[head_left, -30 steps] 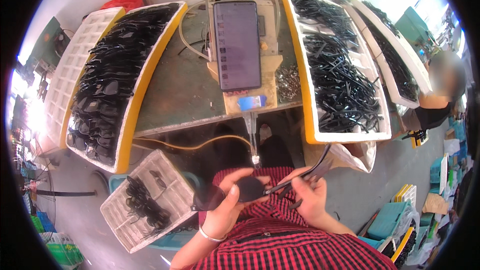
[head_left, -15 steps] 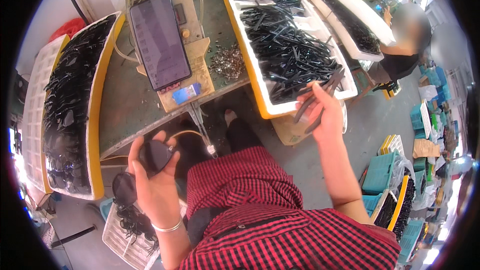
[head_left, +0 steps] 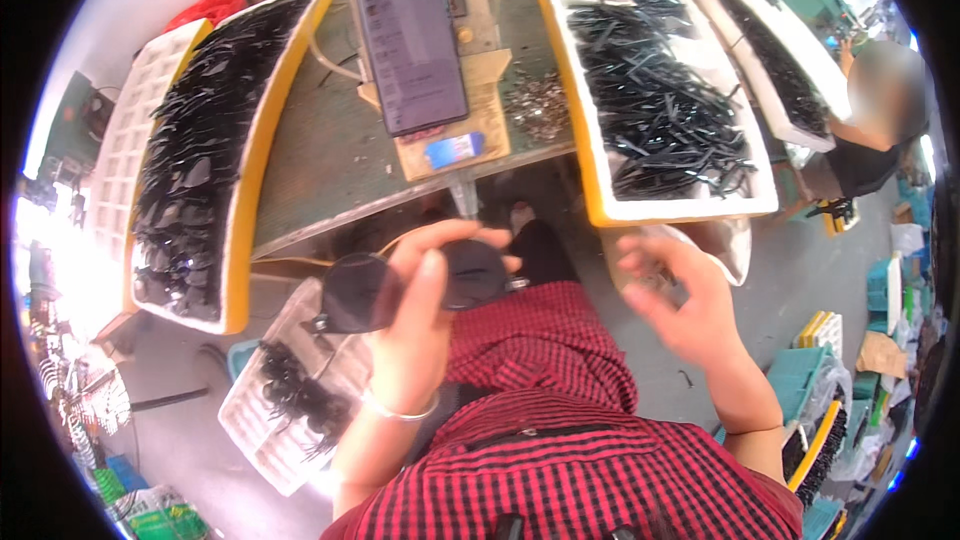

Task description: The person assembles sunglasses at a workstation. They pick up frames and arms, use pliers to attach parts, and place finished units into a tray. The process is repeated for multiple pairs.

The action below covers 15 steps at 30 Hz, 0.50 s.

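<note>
Now only sunglasses (head_left: 475,275) still in hands (head_left: 412,325)

One sunglasses front (head_left: 362,292), two dark lenses (head_left: 474,274)
There is one left hand (head_left: 418,305), one right hand (head_left: 690,295), one silver bangle (head_left: 400,412), one smartphone (head_left: 412,45).

Sunglasses front (head_left: 358,294) w/ dk, prob. rnd lenses (head_left: 478,278) sits slightly tilted in L hand (head_left: 414,325).

No lettering is coming through legibly: the phone (head_left: 412,50) is showing blurred rows, the blue-and-white block (head_left: 454,150) a blurred patch.
</note>
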{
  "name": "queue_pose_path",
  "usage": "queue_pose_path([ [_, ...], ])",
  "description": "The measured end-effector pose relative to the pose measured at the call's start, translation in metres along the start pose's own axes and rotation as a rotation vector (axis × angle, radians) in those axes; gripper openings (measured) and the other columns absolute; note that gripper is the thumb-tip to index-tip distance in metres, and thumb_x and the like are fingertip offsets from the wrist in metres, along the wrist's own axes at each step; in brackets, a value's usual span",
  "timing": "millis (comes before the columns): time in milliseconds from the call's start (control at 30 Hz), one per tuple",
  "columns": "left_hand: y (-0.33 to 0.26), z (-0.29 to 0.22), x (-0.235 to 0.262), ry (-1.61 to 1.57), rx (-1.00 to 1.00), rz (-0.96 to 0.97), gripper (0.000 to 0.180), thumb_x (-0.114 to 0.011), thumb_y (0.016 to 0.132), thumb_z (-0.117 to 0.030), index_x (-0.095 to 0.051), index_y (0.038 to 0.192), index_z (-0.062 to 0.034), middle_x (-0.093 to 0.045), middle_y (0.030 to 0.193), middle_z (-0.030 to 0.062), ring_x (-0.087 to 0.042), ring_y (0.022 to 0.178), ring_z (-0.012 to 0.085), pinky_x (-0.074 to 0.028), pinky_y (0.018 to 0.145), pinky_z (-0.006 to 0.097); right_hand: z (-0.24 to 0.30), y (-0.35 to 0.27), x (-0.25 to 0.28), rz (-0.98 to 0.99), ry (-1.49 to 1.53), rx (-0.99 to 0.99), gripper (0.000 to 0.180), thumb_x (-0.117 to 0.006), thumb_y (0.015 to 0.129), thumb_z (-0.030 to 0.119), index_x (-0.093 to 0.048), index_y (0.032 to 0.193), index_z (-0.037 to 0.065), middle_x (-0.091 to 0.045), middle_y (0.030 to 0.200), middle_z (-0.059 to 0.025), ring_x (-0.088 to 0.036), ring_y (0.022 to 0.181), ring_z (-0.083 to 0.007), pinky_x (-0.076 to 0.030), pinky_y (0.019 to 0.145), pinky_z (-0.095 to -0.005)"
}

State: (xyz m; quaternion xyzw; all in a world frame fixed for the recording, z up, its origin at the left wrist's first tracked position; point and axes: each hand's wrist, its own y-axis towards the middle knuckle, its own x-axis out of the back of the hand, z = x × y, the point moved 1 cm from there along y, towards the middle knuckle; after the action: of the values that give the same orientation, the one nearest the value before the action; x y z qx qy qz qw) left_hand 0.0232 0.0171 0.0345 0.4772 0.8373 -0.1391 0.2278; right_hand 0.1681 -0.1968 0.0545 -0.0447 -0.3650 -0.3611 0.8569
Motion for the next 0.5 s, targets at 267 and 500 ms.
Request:
queue_pose_path([
  [267, -0.011, -0.015, -0.004, 0.105, -0.073, 0.059, 0.041, -0.041, 0.105, -0.031, -0.051, 0.121, 0.0050, -0.064, 0.115, 0.0209, -0.066, 0.102, 0.0266, -0.052, 0.094, 0.038, 0.036, 0.014, -0.025, -0.023, -0.375, 0.403, 0.051, -0.076, 0.060, 0.010, -0.068, 0.111, 0.010, -0.062, 0.093, -0.0041, -0.059, 0.085, -0.0246, -0.047, 0.076, -0.0381],
  [500, -0.014, -0.013, -0.006, 0.158, -0.056, 0.008, 0.041, -0.042, 0.103, -0.032, -0.053, 0.120, 0.0041, -0.065, 0.111, 0.0229, -0.067, 0.097, 0.0306, -0.051, 0.093, 0.041, 0.039, 0.011, -0.028, 0.031, -0.468, 0.417, 0.049, -0.075, 0.062, 0.010, -0.069, 0.110, 0.013, -0.061, 0.082, -0.0031, -0.059, 0.077, -0.0215, -0.047, 0.069, -0.0366],
])
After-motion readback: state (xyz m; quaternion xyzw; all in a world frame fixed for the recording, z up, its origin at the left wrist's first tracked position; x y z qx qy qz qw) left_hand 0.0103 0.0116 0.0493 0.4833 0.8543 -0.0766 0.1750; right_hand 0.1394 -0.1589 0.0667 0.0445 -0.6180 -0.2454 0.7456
